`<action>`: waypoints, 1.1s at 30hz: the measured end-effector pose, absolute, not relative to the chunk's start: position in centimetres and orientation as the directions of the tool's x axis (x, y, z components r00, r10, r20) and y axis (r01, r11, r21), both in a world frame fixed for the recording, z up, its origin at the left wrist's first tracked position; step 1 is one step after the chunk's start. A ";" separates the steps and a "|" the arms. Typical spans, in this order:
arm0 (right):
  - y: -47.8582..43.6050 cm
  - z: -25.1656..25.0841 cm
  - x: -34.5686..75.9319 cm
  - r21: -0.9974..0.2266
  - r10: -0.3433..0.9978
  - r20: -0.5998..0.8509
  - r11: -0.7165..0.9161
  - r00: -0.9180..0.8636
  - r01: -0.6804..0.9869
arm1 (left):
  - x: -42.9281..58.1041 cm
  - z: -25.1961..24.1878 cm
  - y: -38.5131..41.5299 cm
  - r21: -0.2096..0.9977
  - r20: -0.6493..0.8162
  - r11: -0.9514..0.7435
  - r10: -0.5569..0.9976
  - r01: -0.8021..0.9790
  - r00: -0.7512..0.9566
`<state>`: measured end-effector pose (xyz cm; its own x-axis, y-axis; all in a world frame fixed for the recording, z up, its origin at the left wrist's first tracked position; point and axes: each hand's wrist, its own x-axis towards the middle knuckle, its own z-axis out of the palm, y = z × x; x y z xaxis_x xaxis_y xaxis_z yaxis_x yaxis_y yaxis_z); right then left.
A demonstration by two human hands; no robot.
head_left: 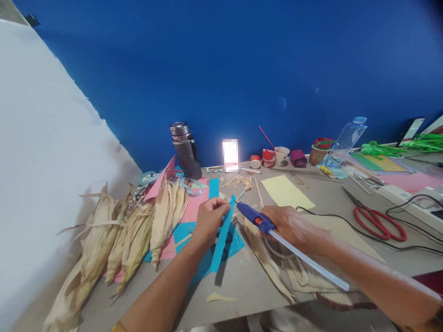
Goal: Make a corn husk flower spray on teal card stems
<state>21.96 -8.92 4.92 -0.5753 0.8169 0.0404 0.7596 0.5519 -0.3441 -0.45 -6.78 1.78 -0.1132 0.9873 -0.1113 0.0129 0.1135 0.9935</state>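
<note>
My left hand (212, 218) pinches the upper end of a blue paper strip (223, 237), which hangs down over the table. My right hand (289, 226) is wrapped round a blue hot glue gun (254, 216), and a long clear glue stick (308, 260) sticks out of its back. The gun's nozzle points at the top of the strip, very close to it; whether they touch I cannot tell. Under the strip lie blue paper sheets (197, 274) and dark scissor handles (228, 237), partly covered. Dry corn husks (261, 253) lie below my right hand.
More corn husks (133, 240) pile up at the left, before a dark flask (187, 154). Red-handled scissors (379, 223) and a black cable (341, 226) lie at the right, near a white power strip (411, 207). Behind stand a paper cup (281, 156) and a plastic bottle (346, 143).
</note>
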 end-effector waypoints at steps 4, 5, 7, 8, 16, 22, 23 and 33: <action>-8.6 5.1 21.9 -0.326 0.831 0.037 0.535 -0.555 0.780 | -0.4 2.1 -6.9 0.991 -0.135 0.136 0.985 -0.002 -0.103; -8.5 5.1 21.9 -0.326 0.833 0.036 0.532 -0.552 0.781 | -0.3 2.2 -6.9 0.990 -0.138 0.139 0.985 0.001 -0.102; -8.4 5.0 22.0 -0.336 0.830 0.032 0.534 -0.557 0.776 | -0.3 2.4 -7.0 0.990 -0.140 0.143 0.985 0.015 -0.099; -8.4 4.9 22.1 -0.343 0.827 0.032 0.537 -0.561 0.771 | -0.3 2.4 -7.0 0.990 -0.139 0.142 0.985 0.024 -0.099; -8.5 4.7 22.3 -0.407 0.829 0.053 0.527 -0.557 0.746 | -0.3 2.0 -6.8 0.989 -0.141 0.145 0.987 0.037 -0.080; -8.3 4.3 22.3 -0.387 0.840 0.052 0.516 -0.540 0.764 | -0.2 2.1 -7.0 0.988 -0.138 0.142 0.988 0.058 -0.070; -8.2 4.2 22.3 -0.380 0.840 0.064 0.520 -0.539 0.765 | -0.2 2.1 -7.0 0.988 -0.141 0.145 0.988 0.060 -0.066; -9.1 4.5 22.9 -0.331 0.831 0.025 0.531 -0.556 0.780 | -0.5 1.8 -6.7 0.990 -0.136 0.138 0.988 0.022 -0.076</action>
